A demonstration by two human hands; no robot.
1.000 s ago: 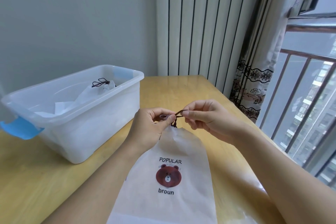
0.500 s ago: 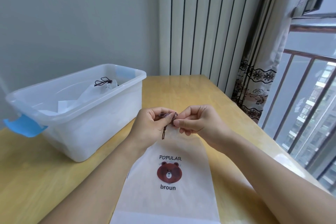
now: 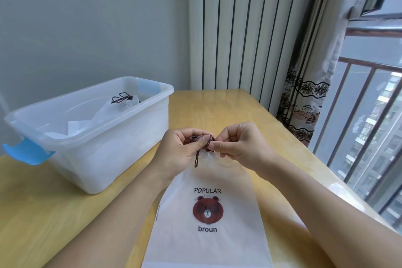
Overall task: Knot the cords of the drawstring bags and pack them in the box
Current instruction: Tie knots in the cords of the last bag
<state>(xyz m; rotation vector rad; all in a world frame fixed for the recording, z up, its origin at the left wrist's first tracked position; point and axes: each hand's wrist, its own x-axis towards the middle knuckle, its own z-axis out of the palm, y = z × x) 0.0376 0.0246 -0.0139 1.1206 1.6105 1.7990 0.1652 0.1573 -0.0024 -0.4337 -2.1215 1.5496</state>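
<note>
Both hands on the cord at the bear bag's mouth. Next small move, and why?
Probably draw the hands apart to cinch the knot. The left hand and right hand each pinch the dark cord above the bag, a loop shows by the left fingers and a tail hangs loose, so the knot looks untightened.

Both forearms reach in from 6 o'clock and meet at centre, the left hand (image 3: 181, 150) and right hand (image 3: 236, 143) knuckles-up with curled fingers touching, each pinching the dark cord (image 3: 199, 140).
</note>
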